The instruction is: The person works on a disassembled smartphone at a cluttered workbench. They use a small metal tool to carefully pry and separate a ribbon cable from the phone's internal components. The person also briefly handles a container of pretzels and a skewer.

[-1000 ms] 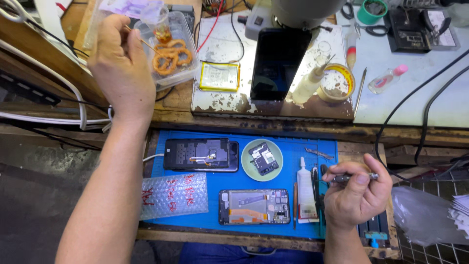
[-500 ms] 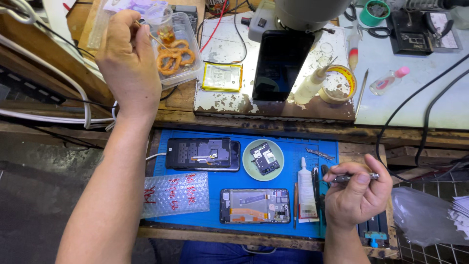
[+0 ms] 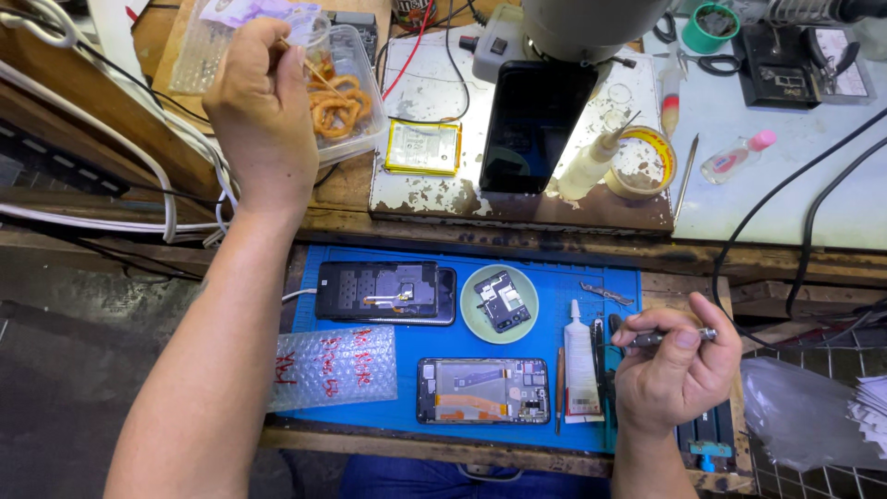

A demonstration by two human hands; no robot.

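Observation:
My left hand (image 3: 263, 115) reaches up to a clear plastic container (image 3: 360, 42) at the back left, which holds orange coiled rings (image 3: 340, 109). Its fingers are pinched on a thin orange piece at the container's edge. My right hand (image 3: 679, 374) rests at the right edge of the blue mat (image 3: 564, 277), closed around a slim metal screwdriver (image 3: 667, 337) that points left. An opened black phone (image 3: 386, 294) and a second stripped phone frame (image 3: 482, 390) lie on the mat between my arms.
A green dish (image 3: 473, 325) holds a small phone part. Bubble wrap (image 3: 333, 365), a glue tube (image 3: 579, 360), a black phone screen (image 3: 536, 125), a flat battery (image 3: 423, 148), a tape roll (image 3: 642, 162) and cables (image 3: 813, 222) are around.
My left hand has shifted slightly right at the container, fingers still pinched. My right hand and the screwdriver have stayed put.

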